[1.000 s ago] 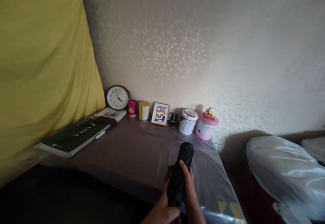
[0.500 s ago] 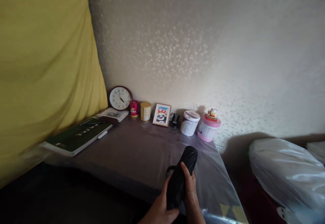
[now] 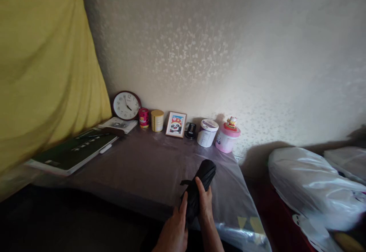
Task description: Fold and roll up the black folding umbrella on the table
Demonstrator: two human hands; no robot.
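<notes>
Both of my hands are closed around a black folded umbrella point(image 3: 204, 174), held tilted above the near right part of the table. My left hand point(image 3: 174, 227) grips its lower left side, with the fingers partly hidden behind it. On the other side, my right hand point(image 3: 205, 204) wraps the umbrella's middle, thumb along the top. A short black strap point(image 3: 185, 182) sticks out to the left of the umbrella. Its lower end is hidden between my hands.
Along the wall stand a clock point(image 3: 126, 106), a pink can point(image 3: 143, 118), a yellow can point(image 3: 157, 121), a panda picture frame point(image 3: 176, 124), a white tub point(image 3: 207, 133) and a pink-lidded tub point(image 3: 227, 139). A green book point(image 3: 74, 151) lies left; plastic bags point(image 3: 309, 183) sit right.
My view has turned slightly right, so the table and its items sit further left. My left hand has shifted its grip on the umbrella's lower part, and the strap now sticks out straighter.
</notes>
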